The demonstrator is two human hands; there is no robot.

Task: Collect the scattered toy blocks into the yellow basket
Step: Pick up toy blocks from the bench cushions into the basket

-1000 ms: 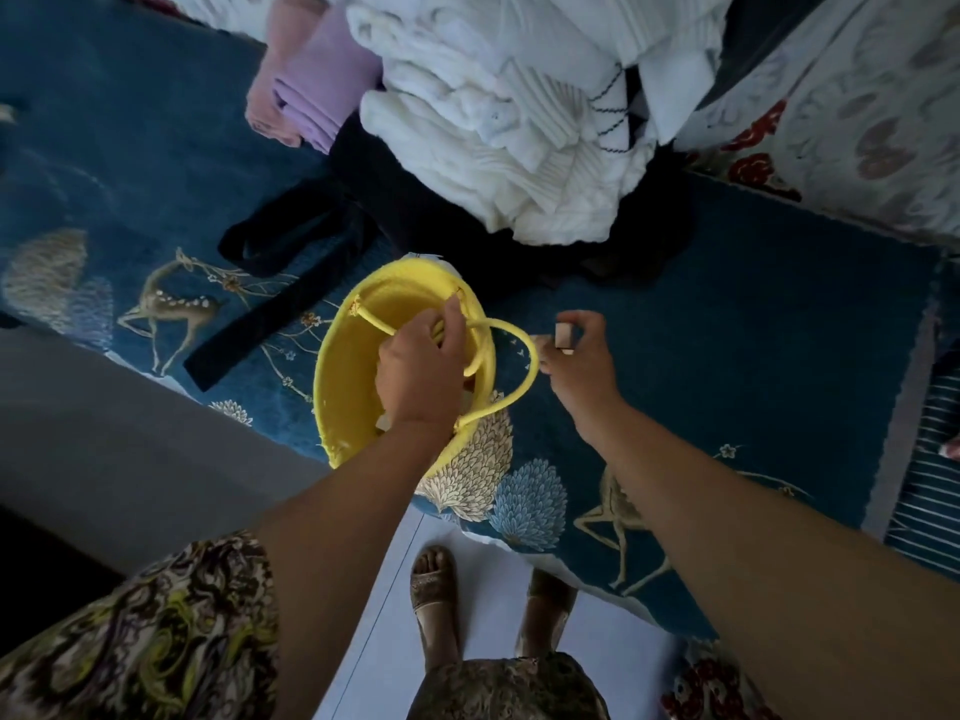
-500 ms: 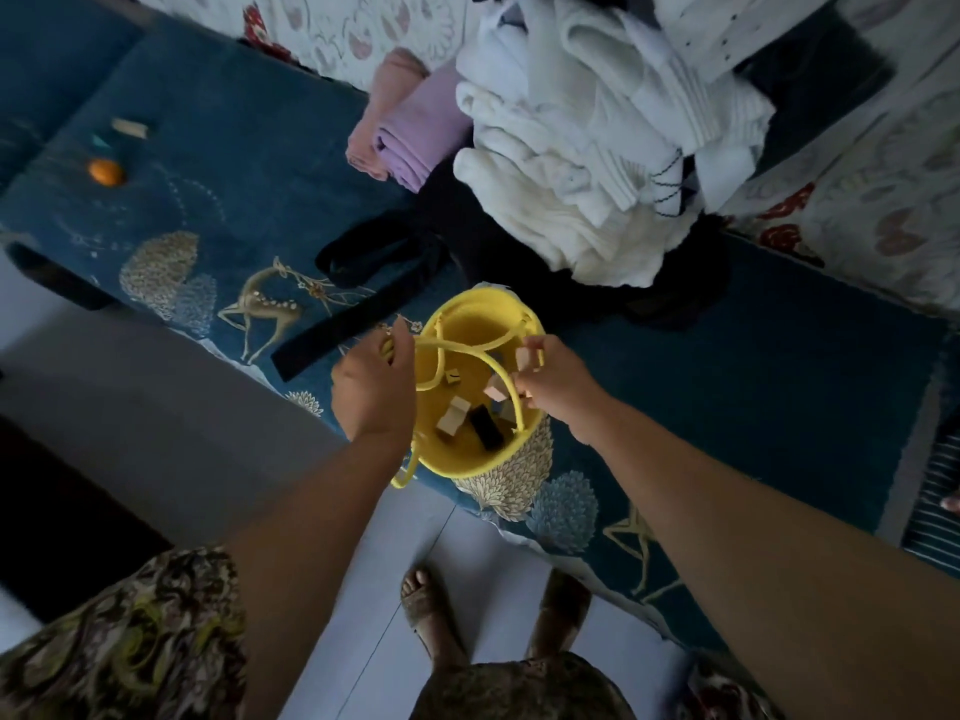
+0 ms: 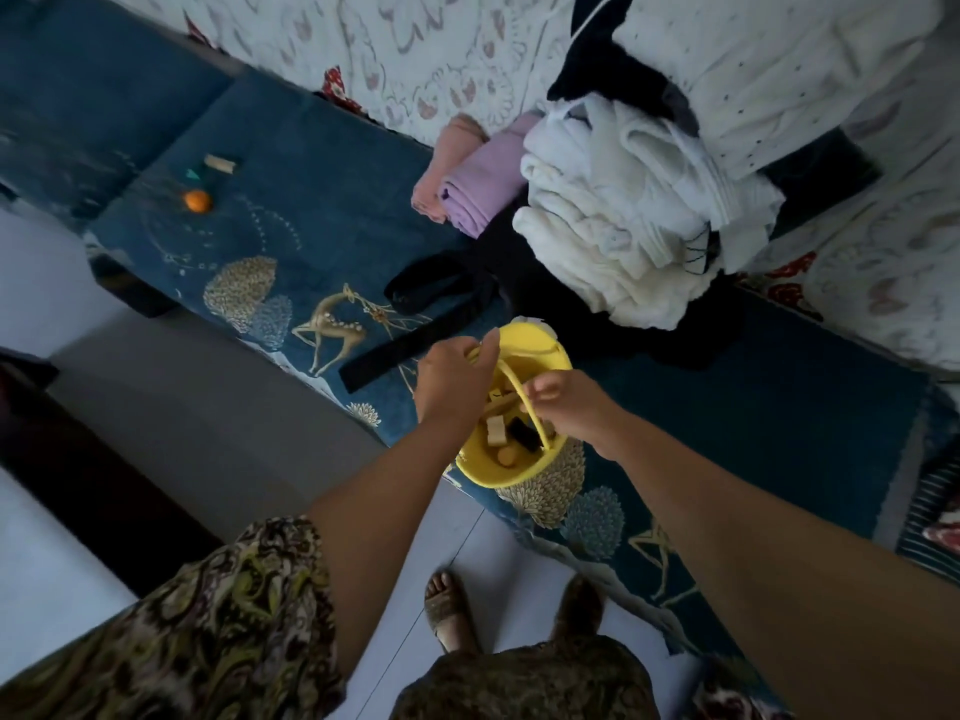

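The yellow basket (image 3: 551,351) stands on the blue deer-patterned cover near its front edge. Inside lie a beige block (image 3: 496,429), a black block (image 3: 522,434) and an orange round piece (image 3: 506,456). My left hand (image 3: 451,383) grips the basket's rim and handle on its left side. My right hand (image 3: 574,407) hovers over the basket's opening with curled fingers by the handle loop; I see no block in them. Far to the left lie a beige cylinder block (image 3: 219,163), a teal triangle block (image 3: 193,174) and an orange ball block (image 3: 197,201).
A heap of white clothes (image 3: 623,226) and folded pink and purple cloths (image 3: 480,192) sit behind the basket. A black strap (image 3: 402,350) lies just left of it. The blue cover (image 3: 322,200) ends at a grey floor, where my sandalled feet (image 3: 448,610) stand.
My right hand carried a small pale block from the basket's right side over its opening; the block no longer shows in my fingers. The basket came upright. The view swung left, revealing the far blocks.
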